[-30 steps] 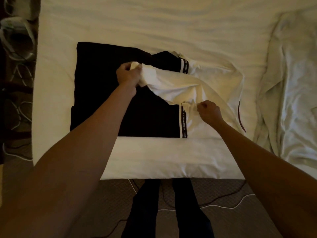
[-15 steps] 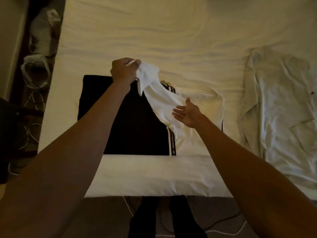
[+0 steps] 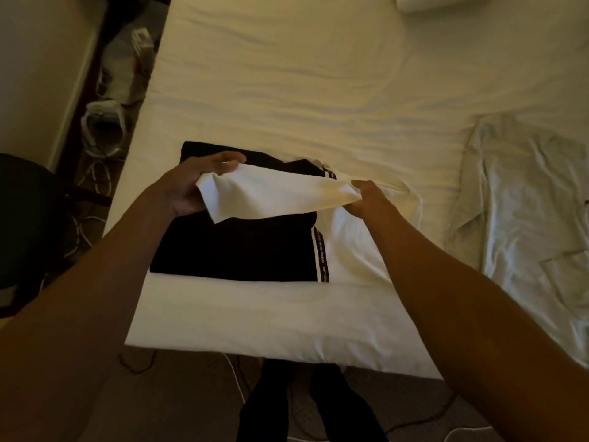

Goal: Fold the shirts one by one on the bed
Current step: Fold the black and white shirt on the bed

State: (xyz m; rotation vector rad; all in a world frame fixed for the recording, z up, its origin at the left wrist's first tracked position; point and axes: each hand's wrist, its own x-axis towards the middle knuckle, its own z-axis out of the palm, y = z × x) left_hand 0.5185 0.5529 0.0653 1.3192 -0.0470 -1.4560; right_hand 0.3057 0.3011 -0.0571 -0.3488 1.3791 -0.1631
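left hand [image 3: 188, 189] grips shirt [image 3: 280, 194] flap | right hand [image 3: 366, 202] pinches flap's other end | shirt on bed [image 3: 287, 74], near edge

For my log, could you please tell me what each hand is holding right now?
Left hand: grips the white shirt flap.
Right hand: pinches the same flap.

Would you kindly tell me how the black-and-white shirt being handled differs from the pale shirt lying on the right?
The black-and-white shirt has a black panel and a lettered stripe; the pale shirt is one plain colour. The black-and-white shirt is gripped by the left hand and right hand, its white part lifted over the black; the pale shirt lies untouched and crumpled. Both are on the bed.
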